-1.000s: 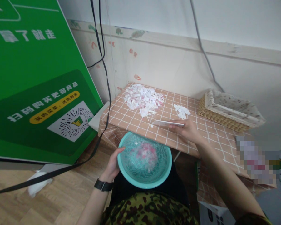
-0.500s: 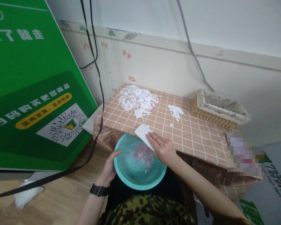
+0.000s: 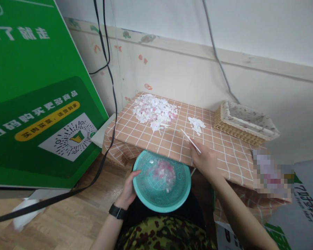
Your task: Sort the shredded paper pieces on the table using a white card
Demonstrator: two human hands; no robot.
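Observation:
My left hand (image 3: 129,187) grips the left rim of a turquoise plastic colander (image 3: 181,198), thumb over the edge. Pink and whitish scraps (image 3: 163,173) lie in the bottom of it. The colander sits over my lap, against the front edge of the table. My right hand (image 3: 205,158) is closed on a thin white card (image 3: 191,141), held edge-on over the tablecloth. Beyond the card are a small heap of white paper scraps (image 3: 196,125) and, to the left, a larger heap of white and pale pink scraps (image 3: 155,111).
A checked brown tablecloth (image 3: 172,141) covers the table. A cloth-lined wicker basket (image 3: 240,126) stands at the back right by the wall. On the left is a large green sign panel (image 3: 41,76), with a black strap (image 3: 114,100) hanging before it.
My right hand has moved right, from the colander's rim to above the table, turning the card edge-on. A few small scraps near the table's edge are gone; a white scrap now shows inside the colander.

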